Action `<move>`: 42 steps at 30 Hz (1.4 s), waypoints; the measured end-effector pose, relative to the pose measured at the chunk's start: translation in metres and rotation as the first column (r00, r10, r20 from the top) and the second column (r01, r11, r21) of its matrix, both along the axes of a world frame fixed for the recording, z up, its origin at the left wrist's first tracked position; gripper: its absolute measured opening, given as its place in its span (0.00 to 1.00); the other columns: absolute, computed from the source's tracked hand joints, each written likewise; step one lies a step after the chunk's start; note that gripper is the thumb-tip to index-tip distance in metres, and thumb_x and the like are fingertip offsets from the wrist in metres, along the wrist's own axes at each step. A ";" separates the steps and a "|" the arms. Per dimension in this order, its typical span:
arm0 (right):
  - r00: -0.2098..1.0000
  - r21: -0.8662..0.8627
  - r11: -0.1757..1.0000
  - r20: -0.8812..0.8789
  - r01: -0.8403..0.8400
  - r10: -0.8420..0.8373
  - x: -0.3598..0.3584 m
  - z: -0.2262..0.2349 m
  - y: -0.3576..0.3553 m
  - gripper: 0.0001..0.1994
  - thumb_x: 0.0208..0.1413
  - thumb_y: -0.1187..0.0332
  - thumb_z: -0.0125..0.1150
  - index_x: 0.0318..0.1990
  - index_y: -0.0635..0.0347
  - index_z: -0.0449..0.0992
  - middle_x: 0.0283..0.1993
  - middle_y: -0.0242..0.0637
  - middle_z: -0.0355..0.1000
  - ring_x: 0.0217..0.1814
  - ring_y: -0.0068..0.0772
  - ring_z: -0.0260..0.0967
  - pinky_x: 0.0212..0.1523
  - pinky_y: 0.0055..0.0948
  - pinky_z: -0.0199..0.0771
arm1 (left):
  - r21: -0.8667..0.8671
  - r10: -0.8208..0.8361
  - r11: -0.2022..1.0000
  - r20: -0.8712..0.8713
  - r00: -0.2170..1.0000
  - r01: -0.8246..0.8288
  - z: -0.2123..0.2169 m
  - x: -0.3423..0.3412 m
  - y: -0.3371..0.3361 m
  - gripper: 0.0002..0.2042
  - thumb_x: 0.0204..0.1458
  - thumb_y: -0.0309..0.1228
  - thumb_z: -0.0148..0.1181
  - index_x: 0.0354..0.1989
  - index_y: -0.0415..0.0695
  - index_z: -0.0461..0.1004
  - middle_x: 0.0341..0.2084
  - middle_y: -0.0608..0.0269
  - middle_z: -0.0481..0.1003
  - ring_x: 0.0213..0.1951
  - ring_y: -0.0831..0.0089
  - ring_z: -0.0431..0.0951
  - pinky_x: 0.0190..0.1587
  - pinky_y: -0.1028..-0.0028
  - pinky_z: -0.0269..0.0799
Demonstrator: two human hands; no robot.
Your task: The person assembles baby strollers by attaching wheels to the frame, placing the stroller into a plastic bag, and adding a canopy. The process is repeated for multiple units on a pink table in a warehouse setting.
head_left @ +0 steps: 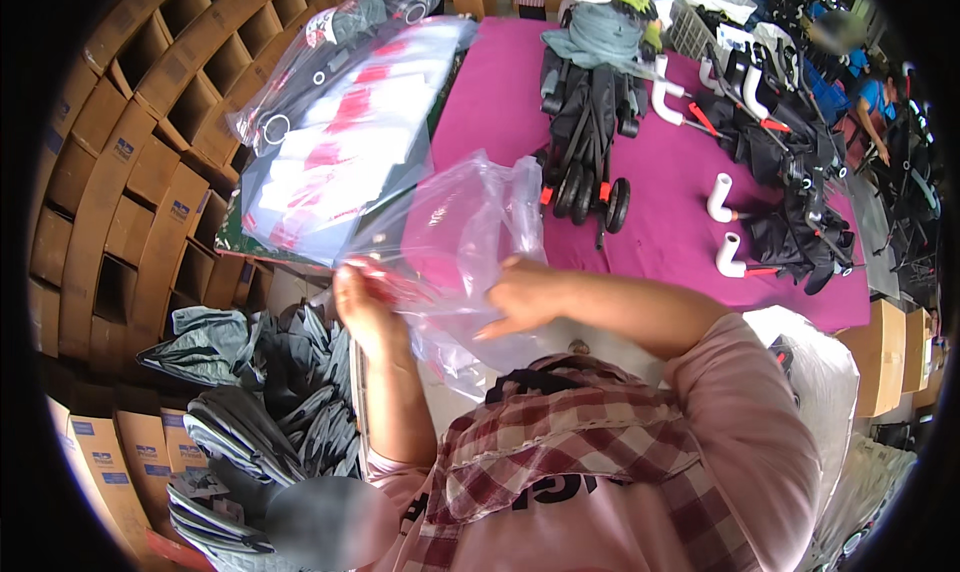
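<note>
Between my hands hangs a large clear plastic bag (465, 217) with red print, its film crumpled and partly see-through. My left hand (365, 307) is closed on the bag's red-printed part. My right hand (522, 297) pinches the film at the bag's right side, with one finger sticking out; part of its grip is hidden. Beyond the bag, a folded black stroller (582, 127) lies on the purple-covered table (480, 92), its wheels toward me and grey-green fabric at its far end. Neither hand touches it.
A stack of printed plastic bags (345, 152) lies left of the table, with a bagged stroller (340, 47) beyond. More folded strollers (790, 232) with white-wrapped handles are at right. Cardboard boxes (130, 172) line the left; grey fabric pieces (250, 422) lie below. A gloved person (635, 2) stands across.
</note>
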State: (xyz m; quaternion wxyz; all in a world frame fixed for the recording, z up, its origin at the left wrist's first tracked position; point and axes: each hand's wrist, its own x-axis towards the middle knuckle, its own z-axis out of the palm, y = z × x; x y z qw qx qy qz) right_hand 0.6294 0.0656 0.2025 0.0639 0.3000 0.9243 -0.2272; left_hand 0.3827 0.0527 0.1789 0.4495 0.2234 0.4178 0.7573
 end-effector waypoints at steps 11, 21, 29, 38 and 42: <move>0.717 0.068 0.993 -0.697 0.100 -0.025 0.066 -0.047 0.083 0.45 0.51 0.54 0.72 0.71 0.59 0.54 0.68 0.55 0.60 0.71 0.55 0.57 0.70 0.47 0.56 | -0.195 -0.275 0.961 -0.567 0.777 0.199 0.039 0.108 -0.037 0.10 0.65 0.27 0.55 0.53 0.44 0.71 0.23 0.77 0.69 0.21 0.88 0.59 0.24 0.84 0.52; 0.786 -0.401 0.909 -0.596 -0.115 -0.163 -0.026 -0.052 0.093 0.31 0.45 0.58 0.75 0.60 0.48 0.72 0.59 0.52 0.69 0.66 0.53 0.62 0.68 0.62 0.50 | -0.227 -0.134 0.972 -0.751 0.646 -0.062 0.066 0.110 -0.104 0.15 0.54 0.14 0.42 0.25 0.39 0.77 0.22 0.69 0.71 0.21 0.85 0.60 0.25 0.81 0.54; 0.972 0.292 0.952 -0.234 0.090 -0.020 -0.022 -0.038 0.165 0.07 0.49 0.71 0.57 0.34 0.51 0.81 0.32 0.40 0.79 0.44 0.45 0.77 0.66 0.56 0.52 | -0.524 -0.215 0.830 -0.616 0.758 -0.192 -0.018 -0.006 -0.129 0.11 0.51 0.23 0.48 0.26 0.40 0.80 0.17 0.69 0.71 0.19 0.83 0.63 0.23 0.79 0.56; 0.789 -0.113 0.933 -0.505 0.342 -0.350 -0.053 0.021 0.155 0.08 0.56 0.67 0.63 0.41 0.58 0.77 0.33 0.45 0.77 0.39 0.50 0.74 0.45 0.45 0.74 | 0.239 -0.049 0.958 -0.404 0.913 0.157 0.077 -0.103 -0.074 0.07 0.55 0.28 0.51 0.33 0.39 0.74 0.32 0.55 0.79 0.40 0.66 0.79 0.41 0.67 0.75; 0.552 0.450 0.417 -0.817 0.790 -0.164 -0.008 0.029 0.177 0.10 0.54 0.69 0.64 0.43 0.58 0.78 0.46 0.42 0.77 0.51 0.46 0.73 0.53 0.41 0.70 | -0.147 -0.445 0.895 -0.377 0.812 0.422 0.045 -0.044 -0.014 0.21 0.47 0.19 0.43 0.49 0.33 0.76 0.45 0.54 0.79 0.40 0.77 0.75 0.39 0.80 0.69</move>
